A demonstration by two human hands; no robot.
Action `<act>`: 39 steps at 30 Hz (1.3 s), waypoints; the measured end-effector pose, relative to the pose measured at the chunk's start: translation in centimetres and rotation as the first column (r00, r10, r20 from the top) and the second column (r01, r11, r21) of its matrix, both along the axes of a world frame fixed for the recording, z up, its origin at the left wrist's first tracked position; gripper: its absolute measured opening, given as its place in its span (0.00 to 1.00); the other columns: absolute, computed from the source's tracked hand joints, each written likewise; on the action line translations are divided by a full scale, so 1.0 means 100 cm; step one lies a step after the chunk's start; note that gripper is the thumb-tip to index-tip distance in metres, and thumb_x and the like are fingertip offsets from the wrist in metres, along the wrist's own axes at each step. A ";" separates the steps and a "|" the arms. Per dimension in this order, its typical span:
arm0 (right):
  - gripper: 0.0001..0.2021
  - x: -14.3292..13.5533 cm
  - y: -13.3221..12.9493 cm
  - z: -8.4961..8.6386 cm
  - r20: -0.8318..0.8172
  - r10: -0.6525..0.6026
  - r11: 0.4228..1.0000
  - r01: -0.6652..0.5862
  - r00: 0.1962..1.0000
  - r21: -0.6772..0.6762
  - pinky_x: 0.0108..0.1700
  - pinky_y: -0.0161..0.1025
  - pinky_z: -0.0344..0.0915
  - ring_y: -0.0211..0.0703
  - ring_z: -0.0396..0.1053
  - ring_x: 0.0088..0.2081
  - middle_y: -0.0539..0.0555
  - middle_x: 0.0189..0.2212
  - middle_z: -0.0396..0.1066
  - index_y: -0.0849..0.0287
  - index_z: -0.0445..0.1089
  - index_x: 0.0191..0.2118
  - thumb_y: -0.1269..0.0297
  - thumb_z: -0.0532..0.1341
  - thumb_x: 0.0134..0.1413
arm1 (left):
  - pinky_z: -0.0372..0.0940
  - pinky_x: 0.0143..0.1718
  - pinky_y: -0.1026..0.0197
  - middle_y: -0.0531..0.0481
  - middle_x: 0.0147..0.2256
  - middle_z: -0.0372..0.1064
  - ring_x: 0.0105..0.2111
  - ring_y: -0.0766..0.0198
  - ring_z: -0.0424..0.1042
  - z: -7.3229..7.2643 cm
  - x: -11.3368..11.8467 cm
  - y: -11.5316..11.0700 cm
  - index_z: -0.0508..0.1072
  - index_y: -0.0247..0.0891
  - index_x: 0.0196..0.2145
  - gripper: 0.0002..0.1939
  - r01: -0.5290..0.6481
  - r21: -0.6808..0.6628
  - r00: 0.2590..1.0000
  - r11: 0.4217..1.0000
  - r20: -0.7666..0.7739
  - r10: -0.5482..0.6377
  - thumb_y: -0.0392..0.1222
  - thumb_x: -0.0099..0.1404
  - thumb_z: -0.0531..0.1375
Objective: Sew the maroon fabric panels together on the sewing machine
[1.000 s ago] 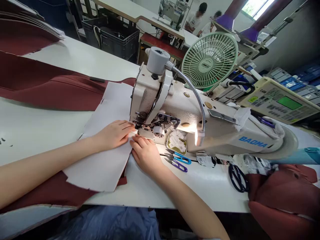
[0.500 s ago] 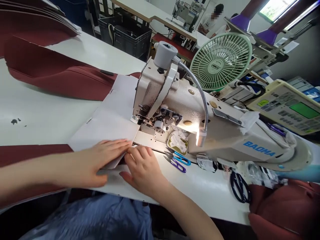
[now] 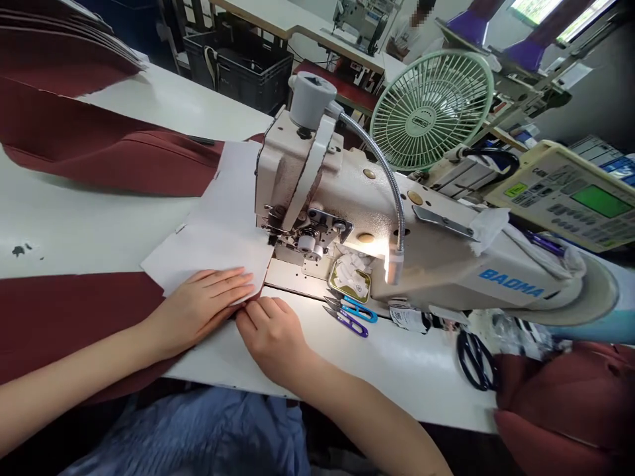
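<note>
Pressing flat, curled close

Beyond the grip stands a cream metal sewing machine (image 3: 436, 268). An angular, flat white panel (image 3: 218, 231) stretches away from under the left hand (image 3: 203, 303), laid flat, unclenched. The right hand (image 3: 272, 336) curls at the panel's near corner; whether pinching, I cannot tell.

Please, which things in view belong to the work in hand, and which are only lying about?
Apparently in use:
White flat panel, under the left hand
Dark-red fabric under the left forearm
Beige metal sewing machine

Lying about:
Blue-handled metal snips
Purple-handled metal snips
Black-handled scissors
</note>
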State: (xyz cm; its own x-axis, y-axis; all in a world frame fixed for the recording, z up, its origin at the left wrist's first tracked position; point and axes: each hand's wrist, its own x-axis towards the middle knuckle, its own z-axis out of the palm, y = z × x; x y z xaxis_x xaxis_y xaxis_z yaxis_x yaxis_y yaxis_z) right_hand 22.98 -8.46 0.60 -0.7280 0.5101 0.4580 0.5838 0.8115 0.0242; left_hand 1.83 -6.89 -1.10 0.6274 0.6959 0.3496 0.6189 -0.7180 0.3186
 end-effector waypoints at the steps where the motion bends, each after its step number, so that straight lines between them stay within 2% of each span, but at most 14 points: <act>1: 0.13 -0.001 0.001 -0.002 0.001 -0.008 1.000 0.008 1.000 0.020 0.29 0.40 0.58 0.41 0.60 0.30 0.53 0.27 0.66 0.61 0.69 0.30 0.78 0.53 0.65 | 0.59 0.58 0.56 0.49 0.61 0.68 0.63 0.57 0.64 -0.001 0.000 0.004 0.69 0.40 0.61 0.19 0.016 0.013 1.000 1.000 -0.012 -0.016 0.41 0.76 0.49; 4: 0.13 -0.003 0.005 -0.009 0.032 -0.034 0.998 0.032 0.999 0.057 0.27 0.39 0.58 0.40 0.62 0.29 0.52 0.27 0.67 0.62 0.70 0.32 0.79 0.54 0.65 | 0.60 0.57 0.55 0.49 0.61 0.69 0.62 0.56 0.65 -0.002 -0.002 0.018 0.70 0.41 0.60 0.19 0.051 0.043 0.998 0.998 -0.049 -0.049 0.41 0.76 0.49; 7: 0.13 -0.005 0.009 -0.014 0.117 -0.065 0.997 0.061 0.991 0.038 0.28 0.39 0.61 0.40 0.64 0.30 0.53 0.28 0.68 0.62 0.70 0.33 0.81 0.53 0.64 | 0.61 0.56 0.54 0.49 0.60 0.69 0.61 0.55 0.66 -0.004 -0.003 0.032 0.70 0.42 0.60 0.19 0.085 0.089 0.995 0.992 -0.060 -0.080 0.41 0.76 0.49; 11: 0.11 -0.005 0.011 -0.018 0.199 -0.089 0.995 0.094 0.976 -0.016 0.36 0.39 0.67 0.42 0.69 0.37 0.59 0.36 0.73 0.66 0.72 0.39 0.82 0.54 0.65 | 0.61 0.55 0.52 0.48 0.58 0.71 0.59 0.53 0.67 -0.003 0.000 0.048 0.72 0.40 0.58 0.18 0.129 0.185 0.991 0.974 -0.063 -0.119 0.40 0.76 0.51; 14: 0.10 -0.004 0.012 -0.018 0.176 -0.088 0.991 0.104 0.980 -0.087 0.44 0.39 0.70 0.44 0.70 0.44 0.64 0.42 0.74 0.70 0.72 0.46 0.80 0.55 0.66 | 0.63 0.53 0.53 0.47 0.51 0.75 0.52 0.56 0.71 0.000 0.002 0.058 0.73 0.39 0.54 0.15 0.156 0.234 0.988 0.959 -0.022 -0.155 0.39 0.75 0.52; 19: 0.13 0.000 0.016 -0.014 0.092 -0.158 0.957 0.175 0.983 -0.233 0.42 0.45 0.71 0.48 0.70 0.45 0.62 0.44 0.75 0.69 0.70 0.54 0.73 0.57 0.66 | 0.63 0.50 0.56 0.49 0.42 0.77 0.45 0.60 0.72 0.002 -0.001 0.075 0.75 0.40 0.48 0.14 0.264 0.202 0.963 0.943 -0.001 -0.270 0.33 0.73 0.52; 23: 0.16 0.001 0.021 -0.016 0.050 -0.172 0.945 0.179 0.984 -0.274 0.49 0.45 0.72 0.48 0.69 0.50 0.61 0.49 0.76 0.68 0.69 0.57 0.74 0.57 0.65 | 0.63 0.47 0.58 0.50 0.39 0.76 0.43 0.62 0.72 -0.001 -0.005 0.090 0.75 0.44 0.47 0.15 0.318 0.149 0.945 0.936 0.027 -0.325 0.32 0.73 0.51; 26: 0.17 0.001 0.025 -0.019 0.045 -0.173 0.944 0.179 0.984 -0.277 0.53 0.45 0.71 0.49 0.68 0.53 0.62 0.51 0.76 0.67 0.70 0.58 0.73 0.56 0.66 | 0.62 0.47 0.58 0.50 0.39 0.75 0.43 0.62 0.72 -0.003 -0.006 0.103 0.74 0.45 0.48 0.15 0.355 0.143 0.932 0.924 0.021 -0.361 0.33 0.73 0.51; 30: 0.18 0.002 0.029 -0.020 0.015 -0.204 0.950 0.201 0.979 -0.239 0.53 0.45 0.70 0.50 0.67 0.55 0.62 0.53 0.75 0.68 0.70 0.58 0.73 0.55 0.66 | 0.61 0.48 0.58 0.49 0.40 0.76 0.44 0.62 0.71 -0.005 -0.006 0.119 0.74 0.44 0.48 0.16 0.413 0.177 0.908 0.893 -0.007 -0.419 0.32 0.73 0.50; 36: 0.19 0.002 0.039 -0.009 0.008 -0.278 0.908 0.265 0.961 -0.323 0.53 0.49 0.65 0.50 0.67 0.56 0.59 0.56 0.74 0.63 0.67 0.61 0.70 0.56 0.68 | 0.59 0.50 0.58 0.50 0.42 0.76 0.45 0.62 0.71 -0.005 -0.003 0.139 0.75 0.44 0.47 0.15 0.431 0.168 0.902 0.887 -0.077 -0.424 0.34 0.75 0.50; 39: 0.18 0.004 0.044 -0.008 0.012 -0.289 0.895 0.275 0.957 -0.352 0.55 0.49 0.63 0.50 0.66 0.57 0.59 0.58 0.72 0.61 0.67 0.61 0.68 0.56 0.68 | 0.60 0.49 0.57 0.50 0.43 0.77 0.45 0.61 0.71 -0.002 -0.002 0.150 0.77 0.45 0.47 0.12 0.452 0.168 0.892 0.876 -0.113 -0.439 0.39 0.75 0.53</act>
